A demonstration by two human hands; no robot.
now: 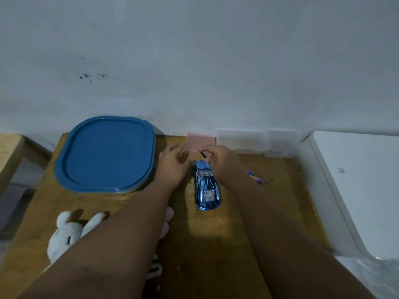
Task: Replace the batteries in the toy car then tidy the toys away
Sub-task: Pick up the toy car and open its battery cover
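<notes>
On the wooden table (216, 244) are set a blue-lidded container (108, 154), a blue toy car (207, 190), a white plush rabbit (67, 231), small batteries (255, 176) and clear plastic boxes (244, 140); a pink packet (200, 141) is seen near the back edge.

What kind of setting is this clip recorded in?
Probably a room at home: a wooden table against a plain wall, with a plush rabbit and a blue toy car on it.
</notes>
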